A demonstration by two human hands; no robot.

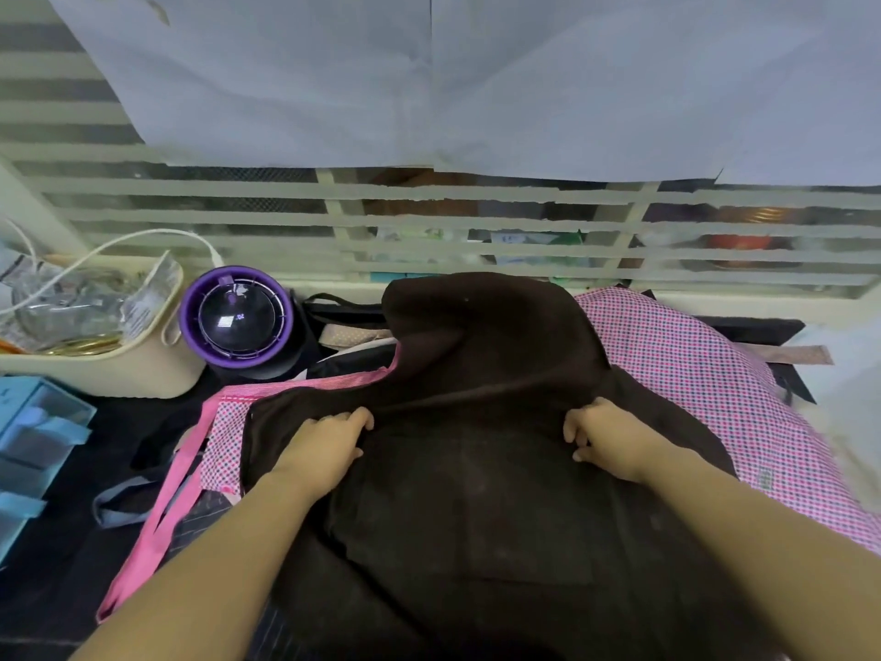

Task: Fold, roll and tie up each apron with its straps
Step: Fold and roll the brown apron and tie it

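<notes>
A dark brown apron point(476, 493) lies spread in front of me, its far part humped up near the window grille. Under it lies a pink checked apron point(691, 374), showing on the right and at the left edge, with a pink strap point(162, 512) trailing toward the front left. My left hand point(329, 446) grips a fold of the brown cloth left of centre, fingers curled into it. My right hand point(605, 438) pinches the same fold on the right, fingers tucked under the cloth.
A purple round fan point(236, 319) stands at the back left beside a cream basket point(95, 369) of clutter with a white cable. Blue boxes point(33, 436) sit at the left edge. A barred window grille point(429, 221) and hanging white sheets close off the back.
</notes>
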